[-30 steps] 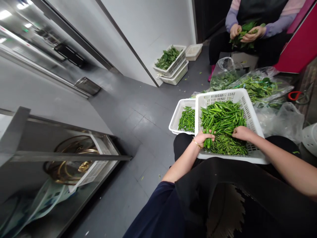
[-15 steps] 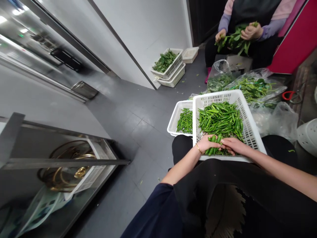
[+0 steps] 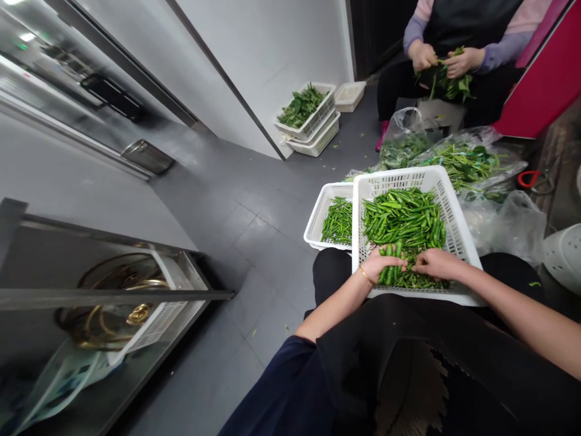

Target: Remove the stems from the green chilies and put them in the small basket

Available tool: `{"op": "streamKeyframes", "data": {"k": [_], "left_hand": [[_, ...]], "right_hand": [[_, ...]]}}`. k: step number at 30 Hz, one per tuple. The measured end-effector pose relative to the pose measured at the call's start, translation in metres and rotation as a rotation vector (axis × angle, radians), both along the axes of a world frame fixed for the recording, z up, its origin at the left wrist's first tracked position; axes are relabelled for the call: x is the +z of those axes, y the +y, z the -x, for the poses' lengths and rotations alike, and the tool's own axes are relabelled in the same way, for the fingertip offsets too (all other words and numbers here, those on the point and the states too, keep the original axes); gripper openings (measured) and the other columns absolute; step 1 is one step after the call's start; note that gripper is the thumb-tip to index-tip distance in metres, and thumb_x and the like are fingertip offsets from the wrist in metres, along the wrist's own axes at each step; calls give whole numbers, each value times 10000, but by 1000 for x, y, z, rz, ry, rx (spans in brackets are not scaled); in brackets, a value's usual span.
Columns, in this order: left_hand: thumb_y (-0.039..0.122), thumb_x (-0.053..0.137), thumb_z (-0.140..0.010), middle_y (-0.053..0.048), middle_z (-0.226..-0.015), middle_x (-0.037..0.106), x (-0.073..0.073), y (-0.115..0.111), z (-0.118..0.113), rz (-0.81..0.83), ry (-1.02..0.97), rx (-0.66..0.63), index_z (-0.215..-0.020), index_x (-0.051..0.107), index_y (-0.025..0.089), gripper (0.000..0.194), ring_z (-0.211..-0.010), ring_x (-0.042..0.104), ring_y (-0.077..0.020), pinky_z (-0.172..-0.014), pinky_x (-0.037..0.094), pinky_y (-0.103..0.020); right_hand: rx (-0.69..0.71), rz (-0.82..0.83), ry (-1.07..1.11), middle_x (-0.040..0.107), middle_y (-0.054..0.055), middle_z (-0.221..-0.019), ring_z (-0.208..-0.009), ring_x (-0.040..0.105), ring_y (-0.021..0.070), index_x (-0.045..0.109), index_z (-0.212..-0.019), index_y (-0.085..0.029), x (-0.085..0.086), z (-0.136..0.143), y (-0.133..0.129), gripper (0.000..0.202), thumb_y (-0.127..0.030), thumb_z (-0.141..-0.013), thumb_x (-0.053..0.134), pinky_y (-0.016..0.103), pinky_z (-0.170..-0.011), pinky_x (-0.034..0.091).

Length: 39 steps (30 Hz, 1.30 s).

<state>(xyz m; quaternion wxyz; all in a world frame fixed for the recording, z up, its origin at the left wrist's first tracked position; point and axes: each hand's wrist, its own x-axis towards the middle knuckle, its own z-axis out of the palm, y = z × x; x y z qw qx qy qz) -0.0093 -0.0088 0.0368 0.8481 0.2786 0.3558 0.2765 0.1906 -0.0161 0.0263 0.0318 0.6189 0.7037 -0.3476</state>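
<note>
Currently | left fingers [image 3: 393,261]: clasping green peppers [image 3: 389,276] | right fingers [image 3: 423,260]: cannot tell, tips indistinct | side basket [image 3: 308,231]: part-hidden by lap basket [image 3: 357,224]

Hands [image 3: 436,264] now slightly apart again

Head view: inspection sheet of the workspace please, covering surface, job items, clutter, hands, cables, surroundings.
Surface: white basket on the person's lap, above a grey floor.
Job's things: green peppers in the far part of the basket, thin green pieces in the near part.
Clutter: bagged greens beyond the basket, clear plastic at right, scraps on the floor.
Hands: left hand grips several peppers; right hand is at the thin pieces, hold unclear.
Cables: nothing seen.
Surroundings: co-worker's hands holding greens; metal shelf at left.
</note>
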Motion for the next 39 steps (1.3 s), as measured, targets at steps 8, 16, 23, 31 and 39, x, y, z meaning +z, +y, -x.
{"op": "streamKeyframes", "data": {"k": [8, 16, 23, 31, 39], "left_hand": [[95, 688, -541, -41, -667, 624, -10, 17, 1, 113, 20, 3, -813, 564, 104, 300, -626, 641, -172, -548, 500, -264], [183, 751, -559, -47, -725, 646, -30, 28, -9, 143, 118, 91, -795, 567, 112, 308, -531, 557, -81, -463, 416, -188], [246, 814, -465, 49, -576, 546, -10, 13, -17, -218, 338, 150, -799, 592, 157, 410, -506, 465, -67, -505, 388, -207], [283, 712, -550, -28, -629, 608, -10, 28, 9, 104, 102, 212, -725, 600, 108, 271, -545, 555, -94, -525, 420, -211], [225, 732, -505, -88, -781, 677, -16, 27, 7, 95, 79, 157, -750, 628, 88, 299, -596, 594, -118, -523, 445, -221]], "right_hand": [[-238, -90, -409, 667, 223, -972, -911, 631, 283, 696, -871, -87, -24, -16, 80, 335, -319, -816, 461, 333, -709, 447], [-222, 11, 200, 525, -17, -491, -504, 519, 132, 558, -648, -201, -15, -3, 5, 284, -396, -788, 406, 226, -497, 379], [-377, 232, 284, 458, -21, -404, -369, 452, 131, 478, -581, -208, -25, 27, -17, 259, -337, -780, 372, 239, -415, 347], [103, -187, -446, 636, 213, -983, -809, 650, 269, 541, -1101, -105, -30, 2, 47, 323, -228, -882, 339, 349, -661, 450], [28, -339, -335, 645, 122, -999, -825, 631, 221, 550, -1082, -167, -27, -15, 34, 326, -307, -893, 326, 299, -670, 434]]}}
